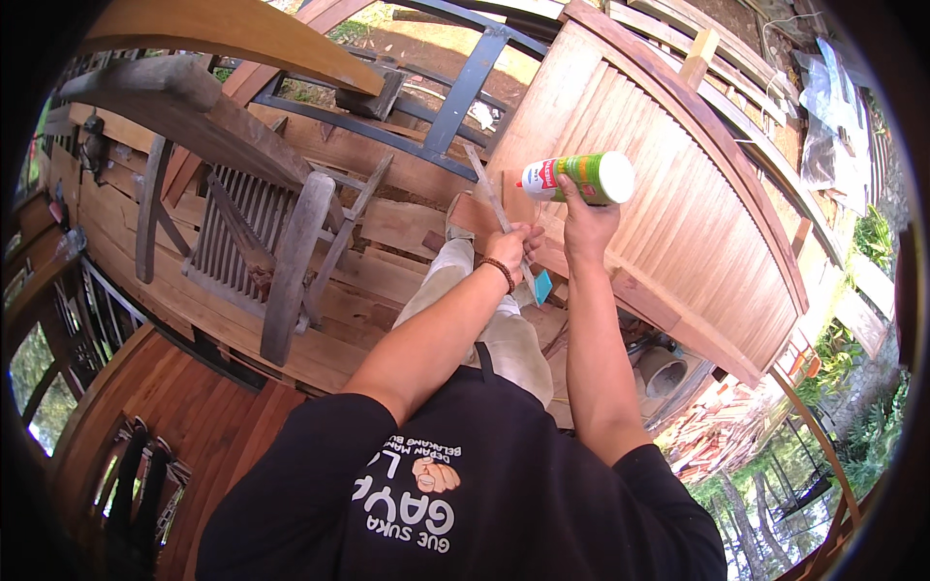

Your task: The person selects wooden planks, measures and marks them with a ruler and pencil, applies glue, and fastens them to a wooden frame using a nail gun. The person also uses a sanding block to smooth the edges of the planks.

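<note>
A green and white plastic bottle (573, 175) with a red-and-white label lies tilted on its side in my right hand (589, 230). Its narrow end points left and its round white end faces right; the fingers wrap round it. My left hand (515, 248), a beaded bracelet at its wrist, grips a long thin strip (487, 189) that runs up and to the left. Below this hand, near the strip's lower end, shows a small turquoise piece (542, 287); whether it is joined to the strip, I cannot tell. Beyond both hands lies a large slatted wooden panel (668, 184).
To the left stands a weathered grey slatted wooden chair (242, 228) on wooden planks (387, 228). A blue metal frame (453, 114) crosses the far side. Under the panel's near edge is a round grey container (663, 372), with a heap of wood scraps (712, 431) beyond it.
</note>
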